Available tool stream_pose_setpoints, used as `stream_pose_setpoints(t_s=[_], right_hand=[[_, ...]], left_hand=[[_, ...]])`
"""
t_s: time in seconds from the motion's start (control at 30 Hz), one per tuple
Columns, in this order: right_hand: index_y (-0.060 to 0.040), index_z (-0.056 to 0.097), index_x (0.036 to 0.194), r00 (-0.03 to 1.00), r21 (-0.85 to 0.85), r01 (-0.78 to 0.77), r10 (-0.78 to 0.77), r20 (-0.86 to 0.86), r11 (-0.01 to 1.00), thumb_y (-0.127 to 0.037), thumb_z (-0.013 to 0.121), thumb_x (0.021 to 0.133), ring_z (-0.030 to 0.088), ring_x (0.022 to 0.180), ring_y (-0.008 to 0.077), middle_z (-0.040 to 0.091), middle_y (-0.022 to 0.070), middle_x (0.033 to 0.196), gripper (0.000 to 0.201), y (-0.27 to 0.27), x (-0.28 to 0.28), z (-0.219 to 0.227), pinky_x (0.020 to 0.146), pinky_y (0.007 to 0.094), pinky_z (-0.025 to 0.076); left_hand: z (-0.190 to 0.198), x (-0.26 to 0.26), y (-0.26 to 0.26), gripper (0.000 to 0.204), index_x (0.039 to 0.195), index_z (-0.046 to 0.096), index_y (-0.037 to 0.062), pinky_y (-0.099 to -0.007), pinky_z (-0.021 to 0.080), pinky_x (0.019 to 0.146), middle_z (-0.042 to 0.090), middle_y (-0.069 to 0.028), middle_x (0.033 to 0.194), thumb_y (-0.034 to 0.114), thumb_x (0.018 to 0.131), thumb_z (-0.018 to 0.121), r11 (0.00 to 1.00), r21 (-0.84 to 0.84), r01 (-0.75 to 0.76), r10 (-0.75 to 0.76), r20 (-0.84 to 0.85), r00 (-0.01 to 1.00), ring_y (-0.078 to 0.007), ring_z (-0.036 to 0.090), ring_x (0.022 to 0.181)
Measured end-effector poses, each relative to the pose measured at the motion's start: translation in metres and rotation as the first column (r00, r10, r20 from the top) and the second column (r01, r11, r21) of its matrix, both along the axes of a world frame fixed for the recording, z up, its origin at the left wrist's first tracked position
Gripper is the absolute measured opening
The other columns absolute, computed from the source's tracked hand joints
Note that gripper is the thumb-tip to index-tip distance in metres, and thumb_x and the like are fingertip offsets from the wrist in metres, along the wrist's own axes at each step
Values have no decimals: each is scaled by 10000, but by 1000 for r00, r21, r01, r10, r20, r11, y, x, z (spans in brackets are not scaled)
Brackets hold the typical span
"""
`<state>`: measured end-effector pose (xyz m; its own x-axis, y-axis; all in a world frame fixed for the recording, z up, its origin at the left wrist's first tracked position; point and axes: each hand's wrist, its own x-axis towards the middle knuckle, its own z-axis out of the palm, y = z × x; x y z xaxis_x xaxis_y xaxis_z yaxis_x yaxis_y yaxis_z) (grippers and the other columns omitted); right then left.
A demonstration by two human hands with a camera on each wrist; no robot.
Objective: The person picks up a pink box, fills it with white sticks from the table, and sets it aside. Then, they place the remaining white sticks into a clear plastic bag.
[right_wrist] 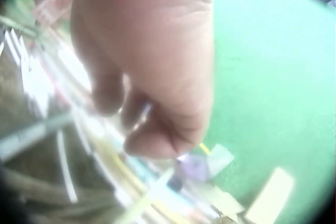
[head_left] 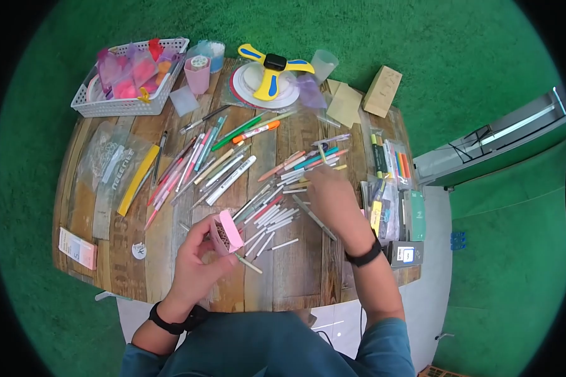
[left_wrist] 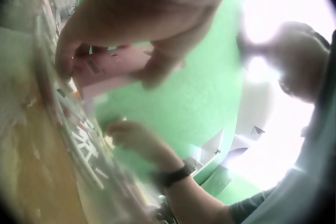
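Observation:
My left hand (head_left: 195, 257) grips a small pink box (head_left: 225, 231) just above the near part of the wooden table (head_left: 295, 276). The left wrist view shows that hand (left_wrist: 147, 19) with its fingers curled round the pink box (left_wrist: 110, 69). My right hand (head_left: 330, 191) lies palm down over a loose pile of pens and white sticks (head_left: 277, 213) at the table's middle. From the right wrist view, its fingers (right_wrist: 142, 129) are curled and seem to pinch a thin pen (right_wrist: 144, 111) from the pile. The fingertips are hidden in the head view.
A white basket (head_left: 85, 107) of pink items, a pink cup (head_left: 197, 74) and a yellow-blue stand (head_left: 271, 66) on plates line the far edge. Marker packs (head_left: 393, 163) sit at the right, plastic bags (head_left: 110, 163) at the left, a small box (head_left: 77, 247) near left.

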<state>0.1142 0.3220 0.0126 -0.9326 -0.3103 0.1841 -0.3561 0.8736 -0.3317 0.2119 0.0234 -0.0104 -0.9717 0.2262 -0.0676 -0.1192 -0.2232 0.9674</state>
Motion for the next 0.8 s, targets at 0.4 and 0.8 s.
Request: stream_pose_setpoints(t_s=[0.4, 0.8], right_hand=[[-15, 720, 964, 995, -69, -54, 59, 79, 996, -43, 666, 841, 655, 932, 409, 649, 215, 985, 137, 0, -7, -18, 844, 471, 545], [-22, 733, 889, 994, 28, -83, 81, 72, 996, -96, 717, 796, 672, 931, 387, 666, 175, 931, 121, -5, -56, -26, 833, 476, 550]], left_hand=[[-6, -2, -9, 720, 1478, 464, 9, -356, 480, 1064, 609, -87, 1378, -10, 826, 771, 996, 78, -37, 32, 69, 997, -182, 632, 1216], [-8, -2, -8, 725, 1486, 455, 11, -351, 485, 1039, 626, -82, 1350, 7, 835, 775, 999, 13, -31, 31, 6, 999, -177, 629, 1228]])
